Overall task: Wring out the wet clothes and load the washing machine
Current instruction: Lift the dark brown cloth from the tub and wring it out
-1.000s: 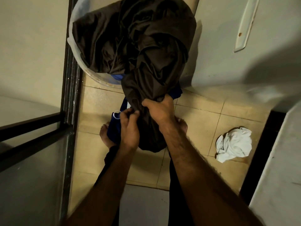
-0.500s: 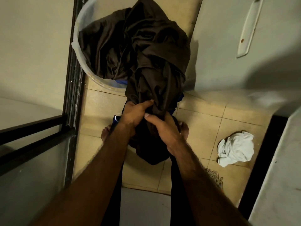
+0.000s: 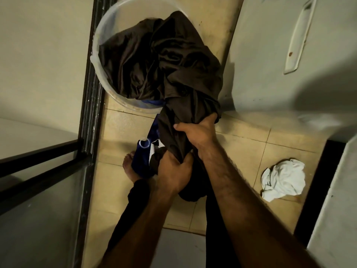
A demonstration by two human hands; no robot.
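A large dark brown cloth point(image 3: 170, 60) spills out of a translucent white bucket point(image 3: 100, 43) and hangs toward me in a twisted rope. My right hand point(image 3: 197, 132) grips that rope higher up. Just below it, my left hand point(image 3: 173, 173) squeezes the lower part, whose end hangs dark beneath the hands. A blue garment point(image 3: 142, 161) hangs from the bucket beside the brown cloth, left of my left hand. No washing machine is clearly recognisable in view.
A crumpled white cloth point(image 3: 283, 179) lies on the tan tiled floor at the right. A dark metal door frame point(image 3: 90, 97) runs down the left. A white surface with a long handle point(image 3: 297, 35) fills the upper right. My bare foot point(image 3: 129, 165) stands below the bucket.
My left hand has slid down the twisted brown cloth below my right hand, which has shifted up. The view has tilted so more of the bucket shows.
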